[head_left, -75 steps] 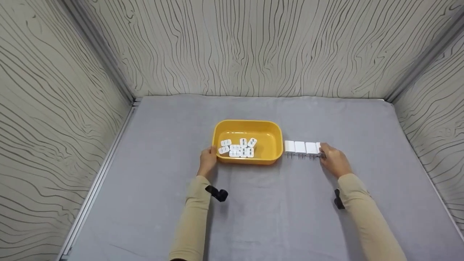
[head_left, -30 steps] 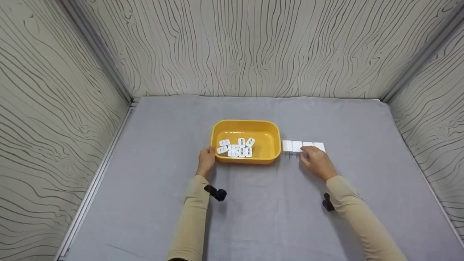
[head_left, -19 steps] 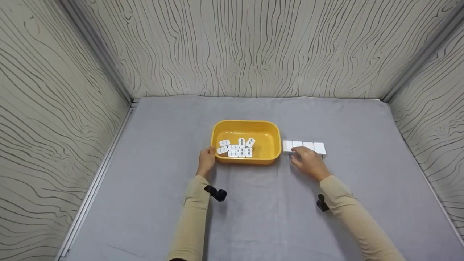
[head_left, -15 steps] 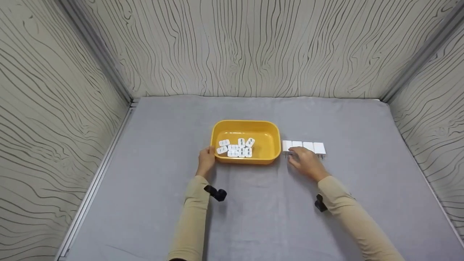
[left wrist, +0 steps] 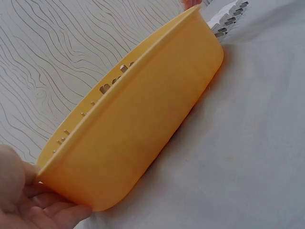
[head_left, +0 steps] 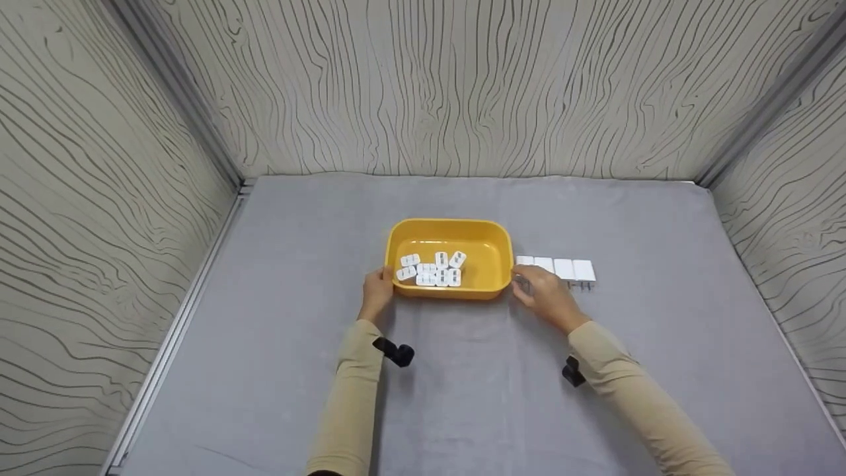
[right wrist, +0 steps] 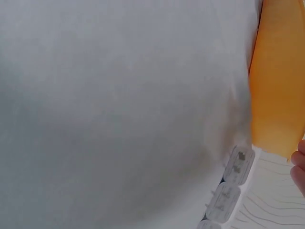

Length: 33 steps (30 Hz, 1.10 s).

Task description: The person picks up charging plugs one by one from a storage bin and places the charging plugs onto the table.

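Pale walls (head_left: 436, 86) patterned with dark wood-grain lines rise behind and on both sides of a surface covered in grey cloth (head_left: 462, 383), with grey posts (head_left: 168, 86) in the corners behind the yellow tub (head_left: 453, 293) and a metal rail (head_left: 182, 324) well to the tub's left. On the cloth rests the tub itself, shallow, with rounded corners, and eight small white pieces (head_left: 441, 277) lie inside it, toward the tub's left and near side, some side by side and others turned at angles. Just beyond the tub's right end, a row of four white blocks (head_left: 564, 268) stretches away from it, thin prongs (head_left: 583, 286) poking out along the near edge. Holding the tub's left end is the left hand (head_left: 377, 291), thumb at the rim and fingers bent beneath it. At the tub's right rim are the fingertips of the right hand (head_left: 547, 294), which partly covers the nearest blocks; whether it grips the rim or only touches it, I cannot tell. Beige sleeves (head_left: 350, 403) reach in from the tub's near side, a black wrist device (head_left: 400, 355) at each cuff.
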Tool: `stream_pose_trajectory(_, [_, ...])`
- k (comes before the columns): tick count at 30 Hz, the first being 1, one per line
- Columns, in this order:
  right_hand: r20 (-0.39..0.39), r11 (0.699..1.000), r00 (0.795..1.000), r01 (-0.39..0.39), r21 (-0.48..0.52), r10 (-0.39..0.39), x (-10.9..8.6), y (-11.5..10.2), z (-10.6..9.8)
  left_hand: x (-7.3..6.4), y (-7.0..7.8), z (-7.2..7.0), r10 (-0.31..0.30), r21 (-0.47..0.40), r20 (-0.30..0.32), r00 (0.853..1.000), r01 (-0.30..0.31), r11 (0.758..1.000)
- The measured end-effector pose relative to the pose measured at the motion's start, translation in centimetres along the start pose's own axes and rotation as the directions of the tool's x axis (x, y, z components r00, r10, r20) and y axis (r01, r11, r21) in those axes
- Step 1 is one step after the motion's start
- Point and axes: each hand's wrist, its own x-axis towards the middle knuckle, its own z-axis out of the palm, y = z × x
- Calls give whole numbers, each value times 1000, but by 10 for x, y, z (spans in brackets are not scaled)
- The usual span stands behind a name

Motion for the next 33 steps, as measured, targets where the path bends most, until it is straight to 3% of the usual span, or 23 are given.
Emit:
stream_pose_trajectory(2, [-19, 1000, 1000, 14, 6, -14, 2, -2, 0, 5, -7, 4, -9, -13, -13, 1000, 9, 1000])
stream_pose_trajectory(5, [-28, 1000, 999, 21, 17, -21, 5, -6, 1, -11, 19, -6, -29, -9, -17, 999, 29, 1000])
stream_pose_trajectory(9, [-10, 1000, 1000, 6, 24, -6, 10, -10, 3, -72, 114, -47, -75, -2, 3, 997, 75, 997])
stream_pose_trajectory(10, [-5, 1000, 1000, 2, 26, -2, 11, -11, 4, -83, 132, -54, -88, -6, 4, 996, 88, 996])
stream_pose_trajectory(11, [1, 1000, 1000, -2, 29, 2, 12, -13, 5, -89, 139, -58, -62, -32, 6, 998, 62, 998])
stream_pose_trajectory(12, [7, 999, 1000, -7, 35, 7, 13, -14, 5, -95, 148, -62, -81, -38, 19, 997, 81, 996])
stream_pose_trajectory(13, [13, 999, 1000, -12, 40, 11, 14, -15, 6, -88, 140, -57, -95, -40, 26, 995, 96, 995])
stream_pose_trajectory(15, [26, 998, 999, -25, 54, 24, 16, -18, 8, -72, 114, -45, -62, -28, 2, 998, 62, 998])
stream_pose_trajectory(19, [57, 994, 996, -72, 81, 68, 20, -24, 12, -7, 16, -4, -18, -2, -22, 1000, 18, 1000])
stream_pose_trajectory(20, [64, 993, 995, -83, 84, 78, 21, -26, 13, 2, 1, 3, 9, -3, -41, 999, -9, 1000])
stream_pose_trajectory(21, [71, 991, 994, -94, 92, 87, 22, -27, 15, 6, -5, 5, 4, -17, -35, 999, -5, 1000])
stream_pose_trajectory(22, [77, 990, 992, -103, 92, 96, 22, -28, 16, 5, -5, 5, 2, -30, -37, 999, -3, 1000])
stream_pose_trajectory(23, [85, 989, 991, -115, 93, 107, 23, -28, 18, -11, 21, -5, -18, -38, -34, 999, 17, 999])
stream_pose_trajectory(24, [91, 988, 989, -125, 92, 117, 23, -29, 19, -17, 28, -8, -17, -56, -33, 999, 15, 998])
stream_pose_trajectory(27, [108, 981, 982, -164, 108, 153, 24, -32, 23, -44, 67, -22, -59, -59, -49, 997, 56, 997])
stream_pose_trajectory(28, [115, 978, 980, -177, 110, 164, 25, -32, 25, -58, 89, -32, -58, -64, -41, 997, 56, 996])
stream_pose_trajectory(29, [122, 975, 977, -189, 118, 175, 25, -33, 26, -64, 98, -36, -65, -55, -30, 997, 64, 996])
stream_pose_trajectory(30, [124, 973, 976, -195, 126, 180, 26, -34, 27, -55, 81, -29, -43, -50, -44, 998, 40, 998])
stream_pose_trajectory(33, [136, 966, 971, -215, 142, 196, 28, -36, 31, -60, 89, -34, -41, -50, -39, 998, 39, 998])
